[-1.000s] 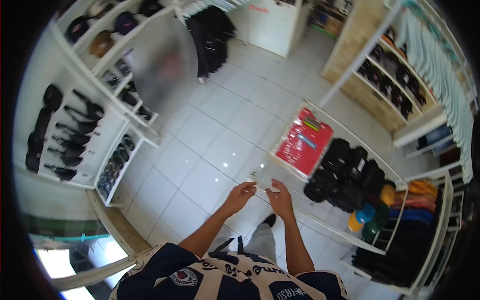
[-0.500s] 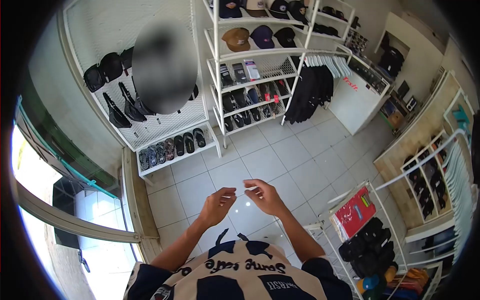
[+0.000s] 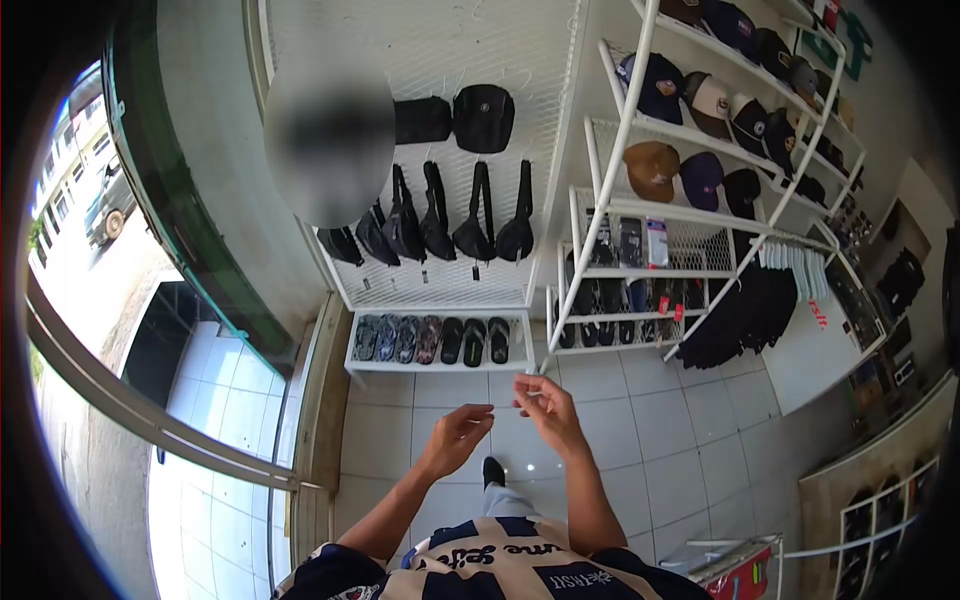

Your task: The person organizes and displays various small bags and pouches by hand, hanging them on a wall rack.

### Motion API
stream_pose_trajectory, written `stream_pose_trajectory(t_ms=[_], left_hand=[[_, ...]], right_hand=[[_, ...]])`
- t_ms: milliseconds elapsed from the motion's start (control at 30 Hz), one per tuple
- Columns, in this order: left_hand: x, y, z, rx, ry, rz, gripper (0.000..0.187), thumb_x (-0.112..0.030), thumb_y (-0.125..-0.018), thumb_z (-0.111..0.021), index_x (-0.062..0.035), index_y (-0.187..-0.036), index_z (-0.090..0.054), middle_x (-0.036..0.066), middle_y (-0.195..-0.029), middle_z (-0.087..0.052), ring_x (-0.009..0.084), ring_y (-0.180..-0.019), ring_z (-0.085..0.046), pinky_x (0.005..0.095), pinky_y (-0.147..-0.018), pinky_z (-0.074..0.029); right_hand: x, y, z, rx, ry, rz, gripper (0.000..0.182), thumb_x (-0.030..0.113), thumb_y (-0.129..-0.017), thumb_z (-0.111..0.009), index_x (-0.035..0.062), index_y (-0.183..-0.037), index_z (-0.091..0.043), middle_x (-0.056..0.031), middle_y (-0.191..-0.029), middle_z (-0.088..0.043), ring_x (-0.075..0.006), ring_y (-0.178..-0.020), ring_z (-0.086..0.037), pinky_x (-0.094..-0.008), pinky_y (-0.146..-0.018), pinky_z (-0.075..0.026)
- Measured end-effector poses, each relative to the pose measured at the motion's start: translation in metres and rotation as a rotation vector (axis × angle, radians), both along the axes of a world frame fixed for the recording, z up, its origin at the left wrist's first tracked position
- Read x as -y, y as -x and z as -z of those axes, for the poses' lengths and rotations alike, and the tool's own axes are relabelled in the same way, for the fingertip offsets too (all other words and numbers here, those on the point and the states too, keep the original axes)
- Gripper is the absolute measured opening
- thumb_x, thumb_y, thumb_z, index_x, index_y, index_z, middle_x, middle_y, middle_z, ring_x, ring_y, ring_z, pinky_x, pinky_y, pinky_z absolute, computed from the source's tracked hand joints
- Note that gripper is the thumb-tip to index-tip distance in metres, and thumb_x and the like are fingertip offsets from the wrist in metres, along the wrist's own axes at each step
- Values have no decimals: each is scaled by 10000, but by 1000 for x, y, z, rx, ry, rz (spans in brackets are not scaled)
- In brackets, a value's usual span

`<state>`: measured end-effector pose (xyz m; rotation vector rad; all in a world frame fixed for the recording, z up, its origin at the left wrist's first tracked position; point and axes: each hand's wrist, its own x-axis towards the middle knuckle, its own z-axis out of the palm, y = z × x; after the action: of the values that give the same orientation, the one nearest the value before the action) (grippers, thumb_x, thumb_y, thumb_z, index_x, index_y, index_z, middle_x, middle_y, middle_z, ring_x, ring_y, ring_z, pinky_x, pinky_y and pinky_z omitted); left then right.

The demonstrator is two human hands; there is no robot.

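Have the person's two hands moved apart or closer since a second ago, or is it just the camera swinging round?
Cannot tell about the room. Against the striped shirt, the left hand and right hand stay raised and close together; mainly the view has swung towards the sandal shelf.

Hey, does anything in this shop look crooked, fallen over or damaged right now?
Nothing stands out. The sling bags hang in a row on the mesh wall, the sandals sit lined up on the low shelf, and the caps rest on their racks.
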<state>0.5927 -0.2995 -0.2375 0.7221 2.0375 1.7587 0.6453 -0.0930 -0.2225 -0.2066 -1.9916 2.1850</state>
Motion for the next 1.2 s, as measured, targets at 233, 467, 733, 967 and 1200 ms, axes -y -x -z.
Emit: stream_pose_trajectory(t_ms=[233, 467, 733, 967, 1200], left_hand=[[-55, 133, -39, -36, 57, -137, 339, -206, -967, -655, 3, -1235, -647, 138, -1038, -733, 190, -935, -713, 318, -832, -549], [-88, 231, -93, -258, 14, -186, 327, -156, -957, -651, 28, -1228, -634, 189, -1081, -727, 268, -1024, -718, 347, -897, -543], [-131, 366, -132, -446, -21, -114, 322, -116, -947, -661, 16, -1239, -629, 170, -1106, -720, 240, -1037, -706, 346, -904, -540], [-165, 491, -181, -750, -75, -140, 325, -83, -892, -708, 17, -1197, -652, 197, -1067, -710, 295, -1018, -707, 376, -867, -545], [-200, 605, -230, -1287, -48, -301, 345, -107, -853, -722, -45, -1186, -654, 145, -1100, -668, 346, -1031, -620, 449, -902, -490]], right_hand=[[-88, 137, -33, -44, -85, -26, 295, 152, -988, -648, 33, -1256, -618, -15, -1078, -671, -108, -927, -667, -237, -775, -512], [-126, 248, -85, -130, -147, -14, 297, 161, -994, -650, -2, -1239, -619, -66, -1100, -668, -101, -881, -641, -234, -772, -518], [-144, 363, -126, -212, -175, 82, 276, 102, -981, -653, 3, -1237, -629, -55, -1070, -669, -90, -875, -640, -228, -758, -512], [-179, 468, -156, -252, -323, 187, 297, 135, -985, -640, 51, -1270, -630, -71, -1151, -693, -121, -883, -689, -259, -751, -527], [-223, 574, -172, -414, -636, 402, 318, 173, -1025, -564, 97, -1333, -593, -89, -1133, -664, -158, -837, -697, -289, -725, -541]])
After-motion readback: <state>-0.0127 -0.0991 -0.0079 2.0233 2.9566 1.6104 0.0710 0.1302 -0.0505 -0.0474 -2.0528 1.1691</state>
